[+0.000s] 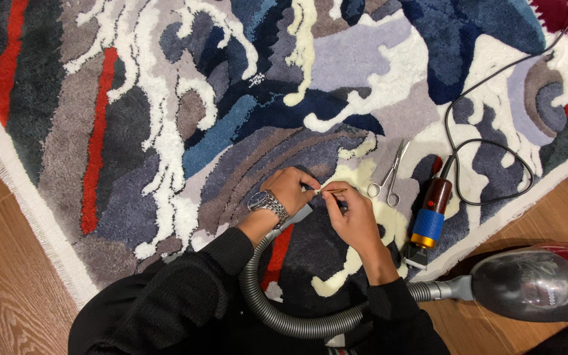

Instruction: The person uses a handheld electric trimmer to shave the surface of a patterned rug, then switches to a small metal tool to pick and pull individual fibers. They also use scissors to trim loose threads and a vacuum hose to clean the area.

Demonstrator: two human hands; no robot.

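Thick tufted wool in navy, grey, cream and red fills most of the view: a large patterned rug (336, 59) lies on a wooden floor (1, 276), its white fringed edge running down the left and across the lower right. Near the middle of the rug's lower part the person's two hands meet over a cream patch of pile. The left hand (290, 189), with a metal wristwatch (265, 201) on its wrist, has its fingertips pinched together against one end of a thin brownish stick-like tool (332, 191), which is too slender to identify. The right hand (353, 213) has its fingers curled closed around the other part of the same tool, holding it low just above the pile. A grey ribbed vacuum hose (277, 312) loops under the forearms, its flat nozzle lying beneath the left wrist, and runs right to a red vacuum cleaner (540, 279) with a clear dust chamber, standing on the floor. Just right of the hands a pair of small steel scissors (389, 176) lies on the rug, blades closed. Beside them rests a corded trimmer (432, 213) with a brown body and blue grip, its black cable (494, 141) curling up across the rug.
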